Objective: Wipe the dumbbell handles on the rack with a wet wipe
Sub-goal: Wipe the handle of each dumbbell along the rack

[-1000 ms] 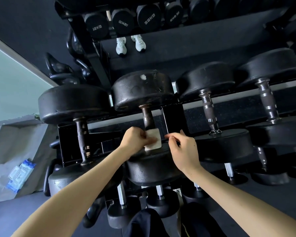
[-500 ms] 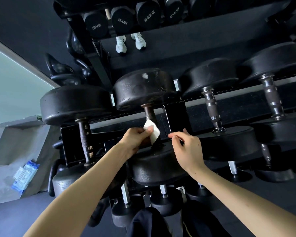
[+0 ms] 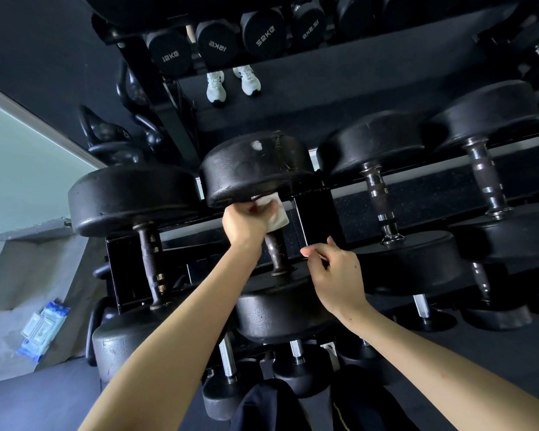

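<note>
A black rack [image 3: 311, 209] holds a row of large black dumbbells. My left hand [image 3: 246, 222] grips a white wet wipe [image 3: 276, 213] wrapped round the far end of the middle dumbbell's rusty handle [image 3: 276, 255], just under its far head [image 3: 255, 169]. My right hand [image 3: 336, 275] hovers to the right of that handle with loosely curled fingers and holds nothing. The near head [image 3: 280, 309] lies below both hands. A rusty handle [image 3: 150, 262] shows to the left, and chrome handles [image 3: 378, 203] [image 3: 486, 178] to the right.
A blue pack of wipes [image 3: 41, 331] lies on the grey floor at the left. Smaller dumbbells [image 3: 227, 365] sit on the lower shelf. Kettlebells [image 3: 112, 141] stand behind the rack at the left. A mirror reflects white shoes [image 3: 231, 84].
My left hand slid the wipe along the middle handle from its near end up to the far head. My right hand stayed beside the handle.
</note>
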The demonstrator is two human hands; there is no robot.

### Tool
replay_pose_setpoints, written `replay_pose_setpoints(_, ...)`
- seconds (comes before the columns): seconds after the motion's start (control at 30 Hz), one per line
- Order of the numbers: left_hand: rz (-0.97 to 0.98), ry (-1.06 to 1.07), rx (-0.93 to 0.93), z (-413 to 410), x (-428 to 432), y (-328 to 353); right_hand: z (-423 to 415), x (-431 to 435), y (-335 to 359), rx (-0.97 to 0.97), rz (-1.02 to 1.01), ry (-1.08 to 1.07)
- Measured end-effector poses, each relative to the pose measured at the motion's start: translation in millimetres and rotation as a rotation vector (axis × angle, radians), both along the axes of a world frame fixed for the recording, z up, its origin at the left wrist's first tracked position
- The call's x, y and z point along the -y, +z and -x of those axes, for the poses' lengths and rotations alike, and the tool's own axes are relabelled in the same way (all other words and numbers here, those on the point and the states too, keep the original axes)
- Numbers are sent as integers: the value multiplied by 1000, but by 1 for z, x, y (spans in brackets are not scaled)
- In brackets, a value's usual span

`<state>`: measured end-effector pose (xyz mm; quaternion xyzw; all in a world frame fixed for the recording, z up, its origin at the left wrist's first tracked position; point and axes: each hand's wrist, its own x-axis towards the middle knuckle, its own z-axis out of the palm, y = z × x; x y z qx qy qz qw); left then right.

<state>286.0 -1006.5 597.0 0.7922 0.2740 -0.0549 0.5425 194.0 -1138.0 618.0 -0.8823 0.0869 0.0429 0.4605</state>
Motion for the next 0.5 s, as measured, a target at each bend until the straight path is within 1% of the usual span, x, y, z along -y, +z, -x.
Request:
replay_pose_setpoints(0.03,33,49,-21,-1,2,-1,0,0,-1,2,-1,-1)
replay_pose_setpoints(0.07,125,114,-61,-1,1,0,0,0,-1,9,-1,-2)
replay_pose_setpoints(0.13,449,196,-137,-2,-7,-1,0,1,-1,16,-1,0)
replay_pose_setpoints(0.17,608,176,-158,-2,-12,-3,0,1,-1,18,5,2)
replay_pose_setpoints(0.2,713,117,-176,-2,-17,-3,1,1,-1,19,18,4)
replay_pose_setpoints(0.23,753,56,-192,-2,-21,-5,1,0,-1,21,30,0)
replay_pose_setpoints(0.27,748,15,-206,-2,-23,-6,1,0,0,24,37,-7)
replay_pose_setpoints(0.3,700,1,-221,-2,-23,-7,0,0,0,22,38,-9)
replay_pose_setpoints(0.37,544,-13,-224,-2,-21,-7,0,1,1,6,38,4)
replay_pose_setpoints(0.43,437,-55,-166,2,-21,-6,1,1,3,-2,36,3)
replay_pose_setpoints(0.5,322,-147,-93,8,-21,-5,1,1,5,-12,32,-5)
